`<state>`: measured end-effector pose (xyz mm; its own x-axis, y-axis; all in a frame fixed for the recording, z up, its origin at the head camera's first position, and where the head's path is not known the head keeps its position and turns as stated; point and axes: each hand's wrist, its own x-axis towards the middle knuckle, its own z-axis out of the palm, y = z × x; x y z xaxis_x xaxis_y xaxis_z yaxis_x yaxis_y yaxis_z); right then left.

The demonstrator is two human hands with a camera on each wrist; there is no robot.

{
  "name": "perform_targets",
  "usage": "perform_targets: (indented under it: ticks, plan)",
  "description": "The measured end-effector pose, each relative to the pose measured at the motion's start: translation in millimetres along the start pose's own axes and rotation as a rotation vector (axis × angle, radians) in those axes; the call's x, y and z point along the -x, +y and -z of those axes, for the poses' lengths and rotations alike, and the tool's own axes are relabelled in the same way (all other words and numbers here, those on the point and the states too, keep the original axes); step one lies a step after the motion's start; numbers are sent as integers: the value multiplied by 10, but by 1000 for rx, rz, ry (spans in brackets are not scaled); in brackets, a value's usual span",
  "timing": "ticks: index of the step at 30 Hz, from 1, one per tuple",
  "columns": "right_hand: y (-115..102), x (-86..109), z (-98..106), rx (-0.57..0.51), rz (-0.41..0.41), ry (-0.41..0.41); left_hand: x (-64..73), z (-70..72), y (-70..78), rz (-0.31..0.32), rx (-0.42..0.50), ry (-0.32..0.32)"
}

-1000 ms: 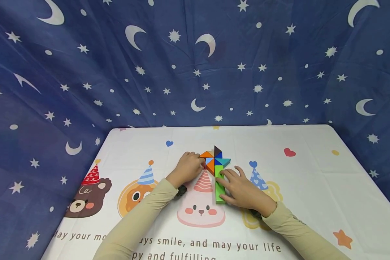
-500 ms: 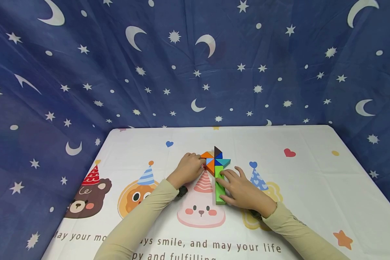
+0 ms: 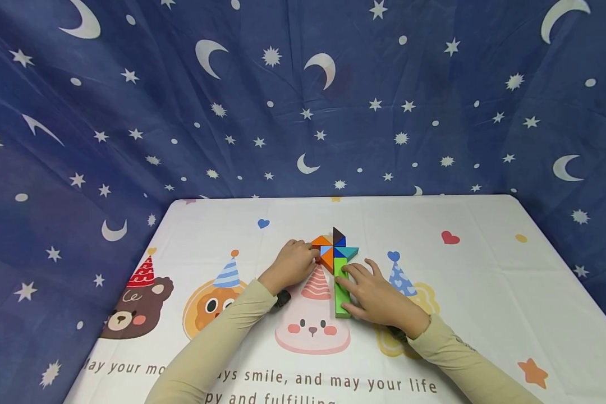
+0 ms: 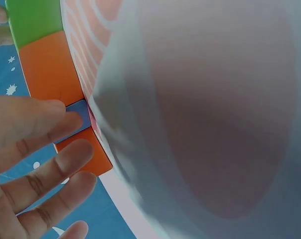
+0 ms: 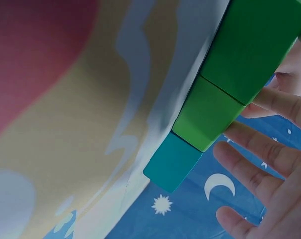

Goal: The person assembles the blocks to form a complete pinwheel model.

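In the head view, flat triangular blocks form a pinwheel on the tablecloth: orange [image 3: 327,260], light blue [image 3: 325,250], dark brown [image 3: 338,233], blue and teal [image 3: 348,251] pieces. A green bar of blocks [image 3: 341,306] runs from it toward the person. My left hand [image 3: 294,261] touches the pinwheel's left side; in the left wrist view its fingertips lie against a blue block [image 4: 79,115] and an orange block [image 4: 99,157]. My right hand [image 3: 371,292] rests along the green bar's right side, fingers spread. The right wrist view shows fingertips at a light green block [image 5: 208,112], beside a darker green one [image 5: 255,47].
A white tablecloth [image 3: 485,292] with printed cartoon animals and lettering covers the table. Behind it and at the left hangs a blue curtain [image 3: 262,106] with moons and stars. Dark wrist-worn devices show under both wrists.
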<state>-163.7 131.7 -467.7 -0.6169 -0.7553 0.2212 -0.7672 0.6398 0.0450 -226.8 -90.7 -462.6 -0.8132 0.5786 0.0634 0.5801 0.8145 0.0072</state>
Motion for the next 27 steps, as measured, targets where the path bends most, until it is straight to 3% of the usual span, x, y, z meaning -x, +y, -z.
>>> perform_targets:
  ticks: [27]
  plan:
    - [11, 17, -21, -9, -2, 20, 18, -23, -15, -1, 15, -11]
